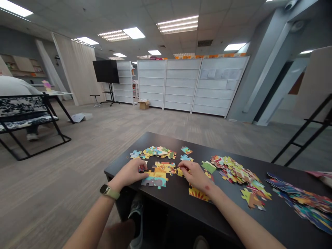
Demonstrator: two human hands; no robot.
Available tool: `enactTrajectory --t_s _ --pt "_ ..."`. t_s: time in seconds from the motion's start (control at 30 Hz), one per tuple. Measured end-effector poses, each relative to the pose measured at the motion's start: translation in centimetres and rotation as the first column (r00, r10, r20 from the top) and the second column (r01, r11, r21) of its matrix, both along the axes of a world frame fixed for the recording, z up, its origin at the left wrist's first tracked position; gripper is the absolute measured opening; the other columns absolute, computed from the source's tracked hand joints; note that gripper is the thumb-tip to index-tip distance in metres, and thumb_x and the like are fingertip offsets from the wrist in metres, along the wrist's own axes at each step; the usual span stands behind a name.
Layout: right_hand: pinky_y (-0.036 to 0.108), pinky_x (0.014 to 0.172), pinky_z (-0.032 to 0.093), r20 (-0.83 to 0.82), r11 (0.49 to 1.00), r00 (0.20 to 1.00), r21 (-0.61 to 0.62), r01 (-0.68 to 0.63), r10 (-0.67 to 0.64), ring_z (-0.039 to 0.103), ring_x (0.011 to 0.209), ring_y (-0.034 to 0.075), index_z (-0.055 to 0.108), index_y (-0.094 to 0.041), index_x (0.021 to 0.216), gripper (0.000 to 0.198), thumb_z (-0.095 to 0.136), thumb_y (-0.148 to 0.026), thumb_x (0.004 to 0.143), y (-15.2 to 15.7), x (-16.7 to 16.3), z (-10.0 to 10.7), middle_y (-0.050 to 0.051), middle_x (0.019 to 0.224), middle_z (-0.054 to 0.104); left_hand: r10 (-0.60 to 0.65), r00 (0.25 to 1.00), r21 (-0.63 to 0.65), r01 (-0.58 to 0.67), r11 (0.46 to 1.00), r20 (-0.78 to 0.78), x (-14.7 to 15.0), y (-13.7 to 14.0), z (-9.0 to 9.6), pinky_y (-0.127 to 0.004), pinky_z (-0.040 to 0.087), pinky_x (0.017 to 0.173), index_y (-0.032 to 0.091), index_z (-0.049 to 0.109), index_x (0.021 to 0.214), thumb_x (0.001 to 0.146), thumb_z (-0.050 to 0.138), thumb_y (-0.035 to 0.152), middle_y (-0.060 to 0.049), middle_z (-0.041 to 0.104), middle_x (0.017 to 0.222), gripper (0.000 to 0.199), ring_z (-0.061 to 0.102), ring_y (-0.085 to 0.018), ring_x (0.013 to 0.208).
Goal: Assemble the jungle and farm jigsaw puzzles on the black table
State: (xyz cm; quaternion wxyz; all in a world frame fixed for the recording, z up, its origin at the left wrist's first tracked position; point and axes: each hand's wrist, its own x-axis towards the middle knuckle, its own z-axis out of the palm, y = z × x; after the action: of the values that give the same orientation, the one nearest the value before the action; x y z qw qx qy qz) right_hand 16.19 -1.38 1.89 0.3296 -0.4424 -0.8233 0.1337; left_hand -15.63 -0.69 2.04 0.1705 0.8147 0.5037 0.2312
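My left hand (132, 172), with a watch on its wrist, is curled at the left edge of a joined puzzle section (159, 170) of yellow and blue pieces with a grey animal. Something small and dark (141, 168) shows between its fingers, too small to name. To the right of the section, my right hand (193, 174) has its fingers bent down together on a small yellow puzzle piece (180, 172). Its palm and wrist partly cover another yellow puzzle section (198, 193) with red stripes.
Behind the left hand lies a puzzle pile (157, 151); loose blue pieces (186, 158) lie farther right. A larger mixed pile (234, 168) and dark blue pieces (303, 197) spread along the black table (176, 204). A person (18, 84) sits at far left.
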Motion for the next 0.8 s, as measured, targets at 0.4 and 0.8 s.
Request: enactTrajectory --t_s 0.4,0.8 --pt "0.031 0.075 0.047 0.008 1.000 1.000 -0.017 -0.001 0.001 0.066 0.078 0.018 0.066 -0.022 0.092 0.022 0.044 -0.019 0.093 -0.2 0.1 0.1 0.003 0.087 0.071 -0.132 0.991 -0.024 0.132 0.991 -0.033 1.3 -0.5 0.4 -0.029 0.042 0.074 0.019 0.067 0.076 0.075 0.075 0.036 -0.003 0.063 0.084 0.019 0.058 -0.021 0.083" --pt "0.031 0.076 0.048 0.013 1.000 1.000 -0.020 -0.011 0.011 0.065 0.082 0.019 0.066 -0.021 0.091 0.020 0.047 -0.016 0.093 -0.3 0.2 0.3 0.004 0.089 0.071 -0.086 0.990 -0.027 0.083 0.996 -0.112 1.7 -0.9 0.7 -0.035 0.041 0.090 0.022 0.070 0.093 0.078 0.070 0.037 -0.005 0.066 0.099 0.022 0.057 -0.026 0.101"
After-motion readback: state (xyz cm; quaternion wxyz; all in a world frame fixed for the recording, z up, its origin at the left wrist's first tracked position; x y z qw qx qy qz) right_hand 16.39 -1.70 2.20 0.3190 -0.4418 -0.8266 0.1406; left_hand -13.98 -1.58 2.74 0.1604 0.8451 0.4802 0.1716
